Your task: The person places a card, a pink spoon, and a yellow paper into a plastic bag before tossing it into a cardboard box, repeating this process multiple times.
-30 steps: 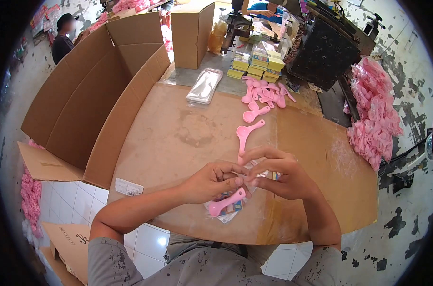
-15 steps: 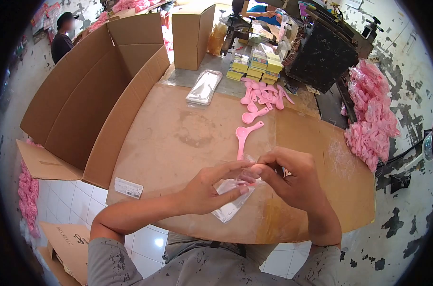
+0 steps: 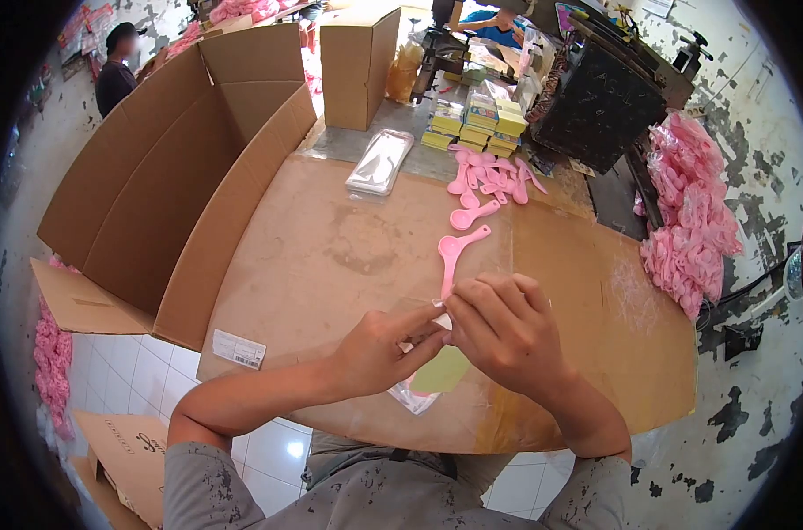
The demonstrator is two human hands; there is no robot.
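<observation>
Above the table's near edge, my left hand (image 3: 379, 355) pinches the upper part of a small clear plastic bag (image 3: 415, 404). My right hand (image 3: 509, 337) is closed at the same bag's top, its fingertips meeting the left ones, with a small white piece showing between them. A yellow-green card (image 3: 441, 371) hangs below the fingers, seemingly in the bag, and a bit of pink shows beside it. Just beyond the hands lies a pink measuring spoon (image 3: 452, 256), its lower end partly hidden by the fingers. Another pink spoon (image 3: 472, 215) rests farther back.
Farther back are a pile of pink spoons (image 3: 507, 181), stacked yellow-edged cards (image 3: 479, 124) and a stack of clear bags (image 3: 380, 163). A big open carton (image 3: 185, 238) stands left. Bagged pink items (image 3: 689, 212) hang right. A person (image 3: 117, 75) is at far left.
The yellow-green card has come into view at the bag. My right hand has turned and moved slightly left and down, and both hands' fingertips have closed together at the bag's top.
</observation>
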